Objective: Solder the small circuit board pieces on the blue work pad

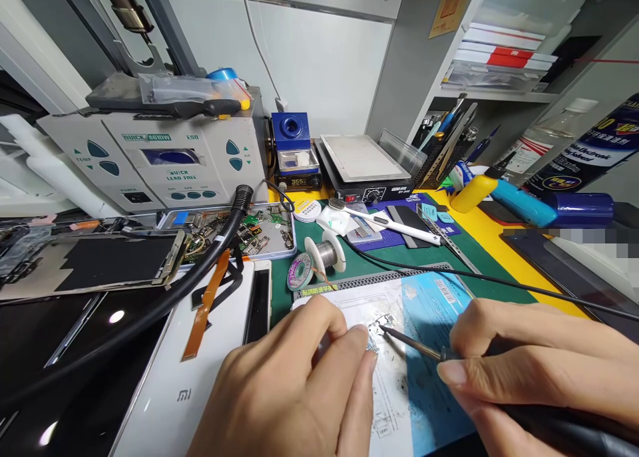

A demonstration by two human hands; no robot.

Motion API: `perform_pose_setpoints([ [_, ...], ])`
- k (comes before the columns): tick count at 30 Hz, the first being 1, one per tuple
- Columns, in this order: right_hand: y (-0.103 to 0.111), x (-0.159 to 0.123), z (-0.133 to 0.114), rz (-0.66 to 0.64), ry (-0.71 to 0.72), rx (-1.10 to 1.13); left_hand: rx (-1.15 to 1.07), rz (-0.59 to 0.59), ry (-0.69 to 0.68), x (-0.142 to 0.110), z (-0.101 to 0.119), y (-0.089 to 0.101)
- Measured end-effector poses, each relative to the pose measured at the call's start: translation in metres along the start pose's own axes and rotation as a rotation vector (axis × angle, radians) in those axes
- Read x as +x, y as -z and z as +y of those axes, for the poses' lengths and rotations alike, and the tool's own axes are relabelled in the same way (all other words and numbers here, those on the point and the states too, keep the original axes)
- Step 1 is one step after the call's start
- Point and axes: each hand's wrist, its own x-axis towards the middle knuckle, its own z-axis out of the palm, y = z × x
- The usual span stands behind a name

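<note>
My right hand (504,370) grips a soldering iron (419,345) like a pen, its thin tip slanting down to the left. That tip meets or hovers just over a small circuit board piece (383,322) on a white and light blue booklet (434,350). Fingers bent and pressed together, my left hand (309,384) rests on the booklet's white side. Its fingertips end right at the board piece's left edge; whatever they pinch is hidden. Dark smudges mark the paper below the tip.
A black cable (429,269) crosses the green mat (264,244) on the right. Solder spool (327,253) and wick reel (300,271) stand behind my left hand. To the left lie a white phone panel (184,377) and thick hose (200,264). Behind are a hot-air station (164,157) and heating plate (367,157).
</note>
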Motion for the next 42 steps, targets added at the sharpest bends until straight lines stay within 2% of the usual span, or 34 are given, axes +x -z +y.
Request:
perform_pose_setpoints([
  [4,-0.002,-0.001,-0.005,0.033,-0.063,-0.032,-0.005,-0.011,0.001,0.001,-0.001,0.0],
  [11,-0.001,0.0,0.004,-0.023,0.04,0.062,-0.008,0.012,0.0,-0.001,-0.001,0.001],
  [18,0.0,0.0,0.006,-0.008,0.043,0.021,-0.001,0.018,0.009,-0.003,-0.001,0.0],
  [24,0.004,-0.001,0.007,-0.045,0.066,0.01,0.009,-0.001,0.009,-0.001,0.001,-0.001],
  [32,-0.002,0.002,0.005,-0.007,0.037,0.058,-0.019,0.014,-0.008,-0.002,0.001,0.002],
  [42,0.001,0.002,0.009,-0.036,0.052,0.062,-0.006,0.006,-0.001,-0.002,0.001,0.001],
])
